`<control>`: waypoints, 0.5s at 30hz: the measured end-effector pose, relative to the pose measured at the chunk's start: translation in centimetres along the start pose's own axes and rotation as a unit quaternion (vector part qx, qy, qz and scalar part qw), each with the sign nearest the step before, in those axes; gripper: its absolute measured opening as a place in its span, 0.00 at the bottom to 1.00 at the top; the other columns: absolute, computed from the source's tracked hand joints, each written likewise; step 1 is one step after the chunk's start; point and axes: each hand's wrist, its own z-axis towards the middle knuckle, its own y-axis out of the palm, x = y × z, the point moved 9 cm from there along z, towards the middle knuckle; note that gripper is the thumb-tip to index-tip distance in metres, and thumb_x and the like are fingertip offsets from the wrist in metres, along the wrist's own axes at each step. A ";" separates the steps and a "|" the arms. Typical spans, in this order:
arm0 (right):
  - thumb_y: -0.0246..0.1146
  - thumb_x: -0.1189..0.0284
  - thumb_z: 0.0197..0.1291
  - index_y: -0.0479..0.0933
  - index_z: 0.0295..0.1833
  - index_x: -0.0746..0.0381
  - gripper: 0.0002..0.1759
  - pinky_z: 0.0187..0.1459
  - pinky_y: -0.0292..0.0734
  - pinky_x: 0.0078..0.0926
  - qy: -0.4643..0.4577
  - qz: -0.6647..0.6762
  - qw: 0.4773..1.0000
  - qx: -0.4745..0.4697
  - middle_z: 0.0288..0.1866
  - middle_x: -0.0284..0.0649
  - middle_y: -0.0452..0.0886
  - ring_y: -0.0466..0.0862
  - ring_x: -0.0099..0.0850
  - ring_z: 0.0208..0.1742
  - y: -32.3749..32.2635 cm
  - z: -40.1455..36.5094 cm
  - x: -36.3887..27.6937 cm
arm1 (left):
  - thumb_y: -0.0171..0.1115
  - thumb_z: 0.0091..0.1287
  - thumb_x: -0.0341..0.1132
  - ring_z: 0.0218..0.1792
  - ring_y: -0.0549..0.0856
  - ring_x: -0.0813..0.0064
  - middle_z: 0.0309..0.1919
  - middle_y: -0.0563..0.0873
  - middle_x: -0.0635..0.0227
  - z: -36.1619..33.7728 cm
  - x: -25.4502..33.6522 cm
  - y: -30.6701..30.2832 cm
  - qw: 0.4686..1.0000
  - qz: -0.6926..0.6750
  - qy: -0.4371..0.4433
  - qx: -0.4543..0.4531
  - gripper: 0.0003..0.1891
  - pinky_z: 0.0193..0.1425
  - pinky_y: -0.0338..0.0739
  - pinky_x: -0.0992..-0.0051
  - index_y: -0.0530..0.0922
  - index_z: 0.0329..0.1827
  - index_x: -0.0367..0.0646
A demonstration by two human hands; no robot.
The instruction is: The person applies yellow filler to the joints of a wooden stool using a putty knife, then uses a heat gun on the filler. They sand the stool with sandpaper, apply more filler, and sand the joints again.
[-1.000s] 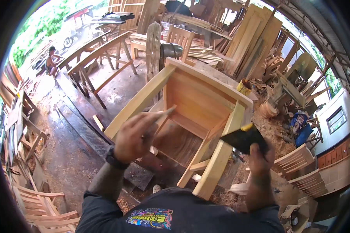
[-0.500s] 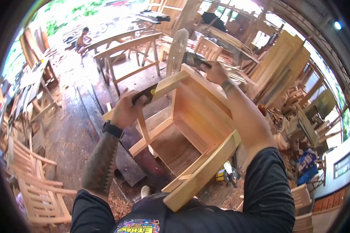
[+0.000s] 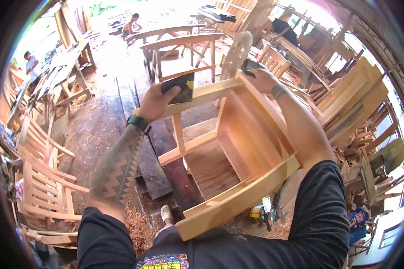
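An unfinished wooden chair frame (image 3: 238, 195) with a boxed-in, plywood-bottomed middle stands in front of my body. My left hand (image 3: 156, 101) is at its far left rail, thumb pressed over a dark flat sheet (image 3: 182, 88) with a yellow mark. That sheet lies along the rail; its kind is not clear. My right hand (image 3: 262, 80) is closed at the far right corner, on a dark flat piece (image 3: 250, 66) that is partly hidden by the fingers.
A yellow can (image 3: 256, 212) with a brush (image 3: 267, 210) stands right of the frame. Slatted wooden pieces (image 3: 42, 188) are at left, trestles (image 3: 184, 41) ahead, a fan (image 3: 239, 51) behind the frame, boards (image 3: 359, 101) at right. Two people (image 3: 131, 29) are farther off.
My view has swung left, so the scene sits farther right. The dark sheet in my left hand now shows more of its face, upright beside the rail. Both hands keep their hold.
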 end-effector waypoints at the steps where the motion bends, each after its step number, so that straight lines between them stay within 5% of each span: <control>1: 0.56 0.52 0.73 0.86 0.56 0.59 0.25 0.60 0.79 0.44 -0.013 -0.035 0.999 -0.016 0.52 0.54 0.88 0.87 0.51 0.55 -0.5 0.0 -0.9 | 0.64 0.78 0.41 0.42 0.84 0.81 0.43 0.91 0.66 -0.1 -0.1 -0.4 1.000 0.021 0.001 0.011 0.19 0.53 0.81 0.74 0.84 0.56 0.31; 9: 0.56 0.59 0.70 0.87 0.48 0.66 0.22 0.59 0.81 0.44 -0.089 -0.209 0.966 -0.124 0.50 0.55 0.88 0.88 0.49 0.53 -0.5 1.2 -1.2 | 0.63 0.77 0.39 0.46 0.88 0.78 0.46 0.92 0.61 0.2 0.0 0.0 1.000 -0.004 -0.007 -0.008 0.19 0.57 0.81 0.72 0.82 0.61 0.33; 15: 0.60 0.68 0.67 0.86 0.50 0.64 0.15 0.57 0.83 0.41 -0.014 -0.425 0.875 -0.233 0.50 0.50 0.89 0.89 0.46 0.53 -2.4 -0.4 1.7 | 0.64 0.77 0.39 0.44 0.87 0.79 0.46 0.92 0.62 0.8 -1.7 -1.3 0.999 0.031 -0.014 0.014 0.18 0.55 0.80 0.73 0.84 0.59 0.32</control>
